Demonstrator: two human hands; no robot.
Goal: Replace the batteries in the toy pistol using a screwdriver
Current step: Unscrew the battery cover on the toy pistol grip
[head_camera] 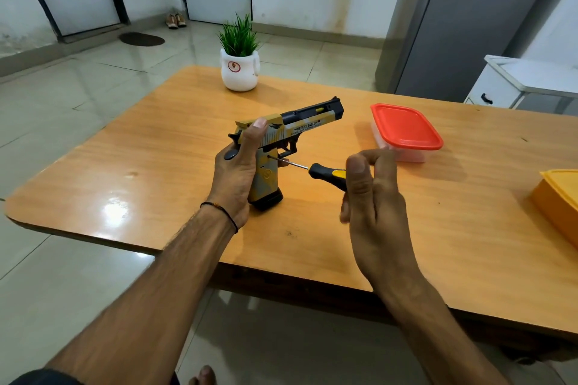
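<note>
Left hand (236,172) is wrapped round the back of the toy pistol (300,128), fingers curled about the grip, thumb straight up against the slide. The pistol stands butt-down on the wooden table (156,172), muzzle pointing right and away. Right hand (372,197) pinches the black-and-yellow screwdriver (325,172) handle between thumb and fingertips, the lower fingers loosely bent. The shaft's tip sits against the side of the grip, just behind the trigger. Over to the right, a tub with a red lid (406,128), lid on, contents hidden. An orange container (560,197) is at the table's edge, cut off from view.
</note>
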